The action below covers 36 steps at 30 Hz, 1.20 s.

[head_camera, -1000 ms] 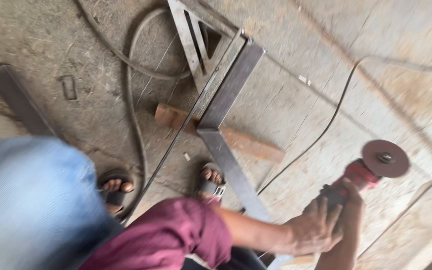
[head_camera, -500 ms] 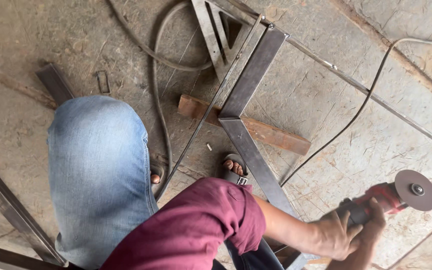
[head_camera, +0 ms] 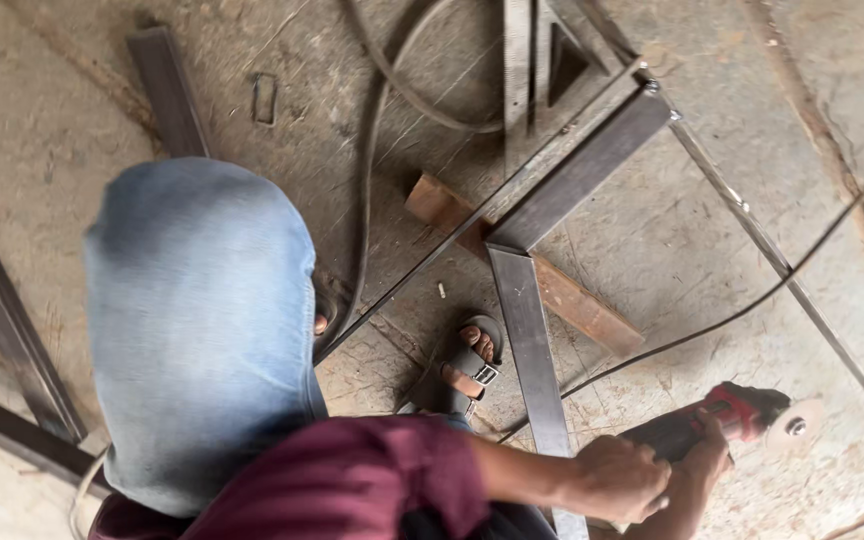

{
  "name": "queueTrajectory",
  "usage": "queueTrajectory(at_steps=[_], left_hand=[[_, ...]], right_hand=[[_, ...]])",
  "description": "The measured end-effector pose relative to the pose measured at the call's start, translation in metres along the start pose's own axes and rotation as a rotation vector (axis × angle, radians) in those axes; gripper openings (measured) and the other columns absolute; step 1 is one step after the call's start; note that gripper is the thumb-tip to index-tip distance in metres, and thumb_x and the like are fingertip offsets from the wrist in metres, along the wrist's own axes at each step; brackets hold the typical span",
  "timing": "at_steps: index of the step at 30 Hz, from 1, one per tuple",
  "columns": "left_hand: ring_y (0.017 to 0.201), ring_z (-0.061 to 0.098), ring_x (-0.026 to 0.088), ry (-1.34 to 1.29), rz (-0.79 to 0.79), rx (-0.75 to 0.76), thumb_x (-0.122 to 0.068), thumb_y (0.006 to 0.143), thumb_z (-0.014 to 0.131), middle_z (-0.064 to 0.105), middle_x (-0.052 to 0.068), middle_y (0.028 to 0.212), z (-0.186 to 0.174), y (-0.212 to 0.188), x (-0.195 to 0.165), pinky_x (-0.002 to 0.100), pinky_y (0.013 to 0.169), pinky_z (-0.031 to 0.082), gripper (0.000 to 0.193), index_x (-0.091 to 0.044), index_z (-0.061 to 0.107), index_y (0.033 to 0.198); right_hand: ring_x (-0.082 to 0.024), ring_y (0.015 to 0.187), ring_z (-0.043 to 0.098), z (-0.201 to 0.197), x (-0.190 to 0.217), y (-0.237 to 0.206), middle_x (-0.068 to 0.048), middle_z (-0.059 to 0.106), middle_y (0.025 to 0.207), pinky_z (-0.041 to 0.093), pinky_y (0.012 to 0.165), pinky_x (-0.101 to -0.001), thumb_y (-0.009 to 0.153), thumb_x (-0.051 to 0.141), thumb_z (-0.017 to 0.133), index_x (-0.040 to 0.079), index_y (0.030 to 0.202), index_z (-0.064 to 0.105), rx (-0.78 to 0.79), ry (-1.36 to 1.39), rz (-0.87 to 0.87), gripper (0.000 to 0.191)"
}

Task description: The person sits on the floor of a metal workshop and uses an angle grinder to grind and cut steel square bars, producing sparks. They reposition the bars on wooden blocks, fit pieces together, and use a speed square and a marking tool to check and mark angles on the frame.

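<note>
Low at right, both hands' grip closed on angle grinder (head_camera: 722, 425), left hand (head_camera: 620, 478), right hand (head_camera: 704, 462), disc beyond fingers.

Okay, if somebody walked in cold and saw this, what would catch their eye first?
Likely the red angle grinder at lower right, gripped by both hands: the left hand on its dark body, the right hand just behind the red head, its disc over the concrete floor. Next, the blue-jeaned knee filling the left, and the steel frame lying across a wood block in the middle.
</note>
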<state>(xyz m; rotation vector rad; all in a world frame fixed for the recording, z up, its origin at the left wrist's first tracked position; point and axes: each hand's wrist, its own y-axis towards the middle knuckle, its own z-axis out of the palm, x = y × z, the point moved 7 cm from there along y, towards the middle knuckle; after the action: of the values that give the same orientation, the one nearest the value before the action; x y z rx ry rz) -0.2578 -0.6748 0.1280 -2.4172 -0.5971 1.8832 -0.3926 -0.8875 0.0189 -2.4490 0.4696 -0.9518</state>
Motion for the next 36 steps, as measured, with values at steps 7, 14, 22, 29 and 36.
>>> queueTrajectory(at_steps=[7, 14, 22, 29, 36], left_hand=[[0.084, 0.063, 0.021, -0.481, -0.414, -0.839, -0.026, 0.103, 0.064, 0.064, 0.012, 0.099, -0.128, -0.073, 0.08, 0.037, 0.076, 0.057, 0.025, -0.001, 0.06, 0.108], [0.098, 0.058, 0.027, -0.425, -0.659, -1.188, -0.042, 0.09, 0.078, 0.059, 0.018, 0.108, -0.182, -0.136, 0.157, 0.039, 0.084, 0.053, 0.061, 0.002, 0.052, 0.122], [0.096, 0.075, 0.02, -0.878, -0.706, -1.078, -0.029, 0.086, 0.081, 0.075, 0.008, 0.108, -0.155, -0.126, 0.199, 0.036, 0.086, 0.062, 0.046, -0.005, 0.062, 0.12], [0.101, 0.072, 0.023, -0.953, -0.639, -1.076, -0.02, 0.083, 0.083, 0.073, 0.015, 0.109, -0.156, -0.124, 0.205, 0.039, 0.089, 0.062, 0.06, 0.002, 0.056, 0.131], [0.102, 0.073, 0.022, -1.001, -0.597, -1.041, -0.017, 0.086, 0.082, 0.074, 0.017, 0.114, -0.16, -0.126, 0.203, 0.034, 0.091, 0.06, 0.061, 0.004, 0.055, 0.137]], right_hand=[[-0.017, 0.088, 0.074, 0.026, 0.024, 0.033, -0.009, 0.074, 0.112, 0.063, 0.081, -0.0325, 0.079, 0.006, 0.081, -0.003, 0.117, 0.066, -0.06, 0.236, -0.18, 0.042], [-0.018, 0.094, 0.073, 0.015, 0.009, 0.034, -0.015, 0.075, 0.118, 0.061, 0.088, -0.0344, 0.094, 0.02, 0.087, -0.01, 0.122, 0.067, -0.221, -0.174, -0.162, 0.046], [-0.022, 0.121, 0.069, 0.128, 0.053, -0.164, -0.013, 0.069, 0.133, 0.059, 0.105, -0.0358, 0.096, 0.014, 0.081, 0.0, 0.14, 0.059, 0.485, -0.249, -0.928, 0.051], [-0.033, 0.124, 0.067, 0.236, 0.093, -0.293, -0.023, 0.065, 0.138, 0.056, 0.101, -0.0423, 0.086, 0.026, 0.085, -0.001, 0.148, 0.052, 0.824, -0.576, -1.04, 0.076], [-0.032, 0.117, 0.071, 0.247, 0.093, -0.295, -0.023, 0.067, 0.134, 0.06, 0.092, -0.0418, 0.081, 0.028, 0.089, 0.0, 0.148, 0.051, 0.843, -0.631, -1.024, 0.082]])
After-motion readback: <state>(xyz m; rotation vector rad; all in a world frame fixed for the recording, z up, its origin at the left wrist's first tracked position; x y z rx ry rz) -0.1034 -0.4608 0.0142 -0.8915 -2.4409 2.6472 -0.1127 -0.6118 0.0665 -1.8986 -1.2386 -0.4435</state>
